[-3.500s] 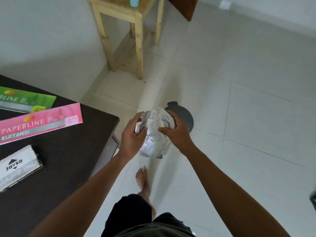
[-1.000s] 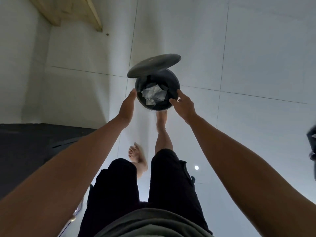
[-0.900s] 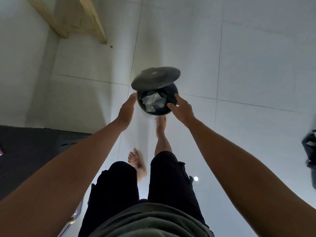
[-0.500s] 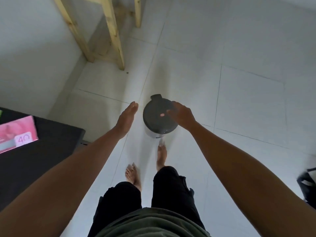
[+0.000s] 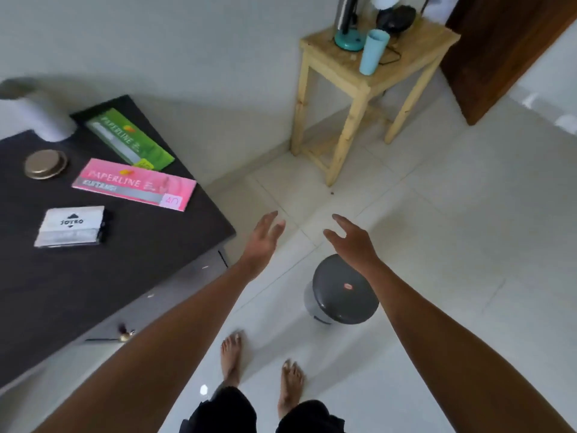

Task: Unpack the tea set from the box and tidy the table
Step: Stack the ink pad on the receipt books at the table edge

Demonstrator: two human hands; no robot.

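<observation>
Nothing sits in either grip: my left hand (image 5: 263,237) and my right hand (image 5: 354,242) hang spread and wide above the floor, fingers loose, palms down, near each other but apart. Just below my right wrist stands the small grey bin (image 5: 340,290) on the white tiles, its dark lid shut, well clear of both hands. I judge the throwing-away step finished and the tidying step next: I need to turn left toward the desk (image 5: 93,276) and pick up what lies there.

On that dark desk I see a green Paperline pack (image 5: 129,139), a pink Paperline pack (image 5: 134,184) just beside it, a white Joyko box (image 5: 71,226) nearer me, a round brass-coloured lid (image 5: 46,164) and a pale, blurred cylinder (image 5: 40,114) at the far corner. No tea set or its box shows in view; I cannot tell where they are.

Beyond, a small wooden side table (image 5: 371,67) stands against the wall, carrying a light blue cup (image 5: 373,51), beside a dark wooden door (image 5: 505,48). My bare feet are on the tiles.
</observation>
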